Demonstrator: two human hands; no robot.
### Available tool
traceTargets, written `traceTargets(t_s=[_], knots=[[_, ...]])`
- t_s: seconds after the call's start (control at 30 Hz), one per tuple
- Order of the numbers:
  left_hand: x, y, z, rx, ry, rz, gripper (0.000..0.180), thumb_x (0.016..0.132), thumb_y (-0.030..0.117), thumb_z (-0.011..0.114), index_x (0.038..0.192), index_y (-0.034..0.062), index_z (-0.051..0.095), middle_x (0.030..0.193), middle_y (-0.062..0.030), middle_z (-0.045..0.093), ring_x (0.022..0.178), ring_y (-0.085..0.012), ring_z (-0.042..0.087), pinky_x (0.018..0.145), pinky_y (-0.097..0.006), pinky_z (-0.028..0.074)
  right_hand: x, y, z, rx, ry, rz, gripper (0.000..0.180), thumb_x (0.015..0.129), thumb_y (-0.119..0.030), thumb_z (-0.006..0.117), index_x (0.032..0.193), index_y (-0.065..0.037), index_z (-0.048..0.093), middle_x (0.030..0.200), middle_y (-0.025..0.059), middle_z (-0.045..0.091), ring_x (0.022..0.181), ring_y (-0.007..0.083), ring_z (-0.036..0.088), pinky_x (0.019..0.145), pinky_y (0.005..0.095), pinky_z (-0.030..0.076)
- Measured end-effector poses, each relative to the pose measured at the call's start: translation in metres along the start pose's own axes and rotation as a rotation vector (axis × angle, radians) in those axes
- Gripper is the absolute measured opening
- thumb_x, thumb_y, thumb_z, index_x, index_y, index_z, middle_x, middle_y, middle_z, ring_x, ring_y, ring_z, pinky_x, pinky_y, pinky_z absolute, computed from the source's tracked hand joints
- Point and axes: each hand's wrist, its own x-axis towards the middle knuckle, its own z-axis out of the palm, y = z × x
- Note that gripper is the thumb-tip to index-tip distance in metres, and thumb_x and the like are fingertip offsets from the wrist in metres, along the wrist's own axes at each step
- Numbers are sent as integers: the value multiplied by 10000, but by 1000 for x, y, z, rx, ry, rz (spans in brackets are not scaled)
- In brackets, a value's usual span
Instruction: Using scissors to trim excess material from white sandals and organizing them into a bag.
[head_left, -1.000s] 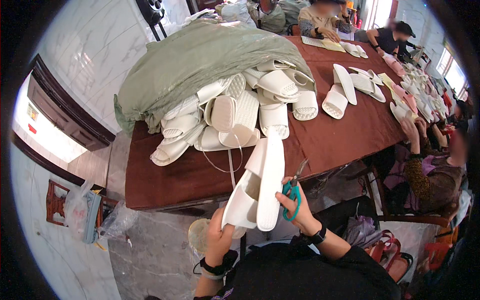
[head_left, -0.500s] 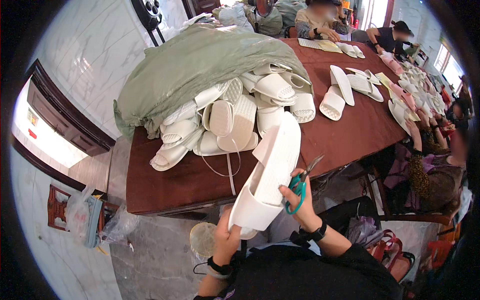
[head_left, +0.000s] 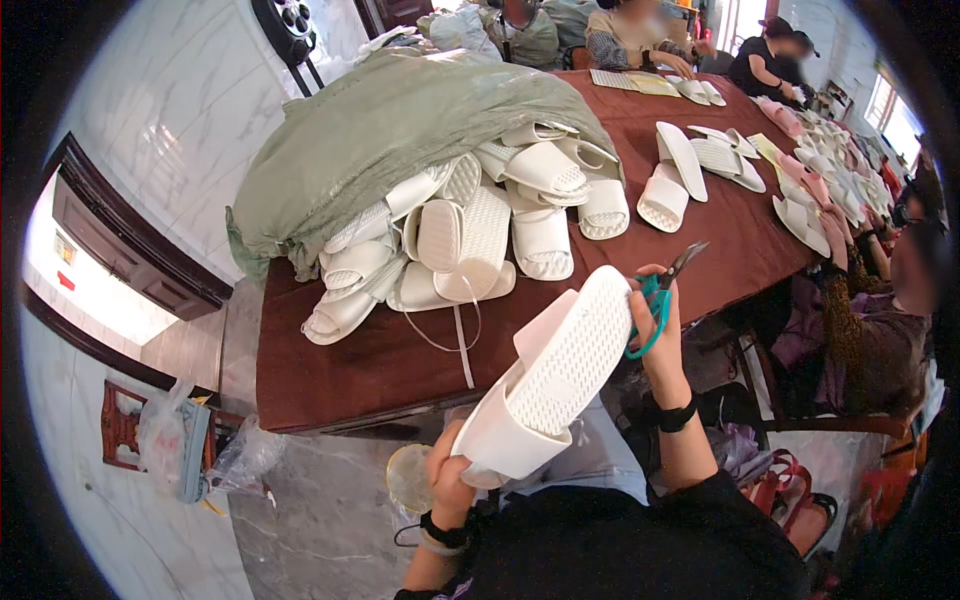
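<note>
On the brown-covered desk (head_left: 390, 378), a green sack (head_left: 390, 130) and heaped white slippers (head_left: 485, 235) fill the space ahead of us. Our left fingers (head_left: 453, 474) grip a nested slipper pair (head_left: 545, 405) near the desk's edge — smooth white straps (head_left: 512, 437), dimpled footbed (head_left: 585, 350) facing us — while our right fingers (head_left: 640, 306) grip teal-handled scissors (head_left: 667, 281).
</note>
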Motion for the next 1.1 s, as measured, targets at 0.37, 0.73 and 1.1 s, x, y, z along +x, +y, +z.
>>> traceTargets(t_s=[0.37, 0.73, 1.1], knots=[[0, -1, -13, 207, 39, -77, 450, 777, 135, 652, 1161, -55, 518, 1087, -113, 586, 992, -207, 561, 872, -329, 436, -10, -13, 3, -267, -347, -28, 360, 771, -111, 719, 1066, -31, 529, 813, 58, 613, 727, 67, 531, 663, 233, 443], [5, 28, -33, -167, 276, 61, 720, 690, 325, 783, 1206, -60, 458, 1099, -123, 589, 981, -202, 586, 842, -318, 486, -39, 27, -16, 542, -572, 409, 643, 906, -572, 371, 1222, -12, 391, 959, 170, 617, 843, 253, 636, 719, 321, 506], [-4, 47, -20, -40, 346, 156, 774, 666, 426, 774, 1160, -93, 480, 1045, -133, 607, 929, -200, 602, 796, -304, 484, -79, 29, 33, 1563, -1166, 1044, 815, 808, -731, 342, 1204, -22, 406, 890, 115, 545, 764, 241, 554, 704, 353, 447]])
